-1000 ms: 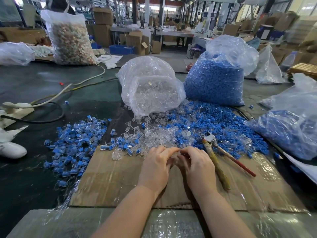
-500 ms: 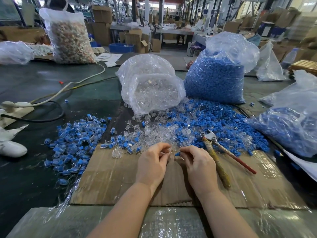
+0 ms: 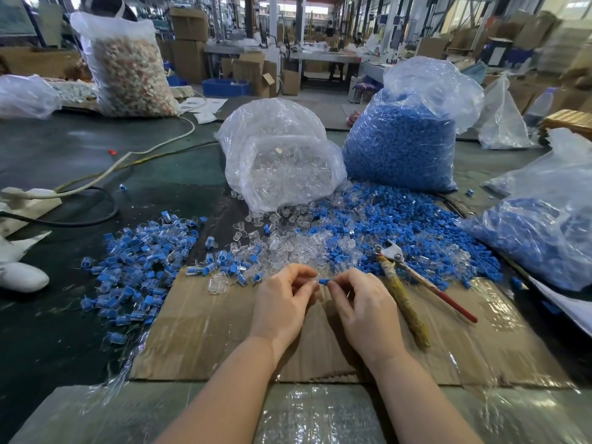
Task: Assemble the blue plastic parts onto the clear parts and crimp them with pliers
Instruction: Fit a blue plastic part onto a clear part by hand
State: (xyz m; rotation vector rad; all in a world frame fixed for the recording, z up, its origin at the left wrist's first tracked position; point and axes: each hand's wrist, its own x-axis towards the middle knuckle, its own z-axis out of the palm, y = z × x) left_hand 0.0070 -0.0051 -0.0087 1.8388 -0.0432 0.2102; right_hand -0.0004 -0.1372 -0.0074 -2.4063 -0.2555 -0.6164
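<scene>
My right hand (image 3: 363, 302) pinches a small blue part (image 3: 323, 281) between thumb and fingertips. Facing it, my left hand (image 3: 283, 299) has its fingers curled round a clear part that is mostly hidden. Both hands hover over the cardboard sheet (image 3: 198, 328), close together. Loose clear parts (image 3: 288, 245) and loose blue parts (image 3: 400, 232) lie heaped just beyond my fingers. The pliers (image 3: 403, 283), with one red and one wrapped handle, lie on the cardboard to the right of my right hand.
A bag of clear parts (image 3: 282, 165) and a bag of blue parts (image 3: 400, 139) stand behind the heaps. Another bag of blue parts (image 3: 544, 235) lies at the right. Assembled pieces (image 3: 137, 267) are spread at the left. Cables (image 3: 96, 216) cross the dark table.
My hands, pressed together a second ago, have drawn slightly apart. The blue part now shows at my right fingertips, pointed toward my left hand.
</scene>
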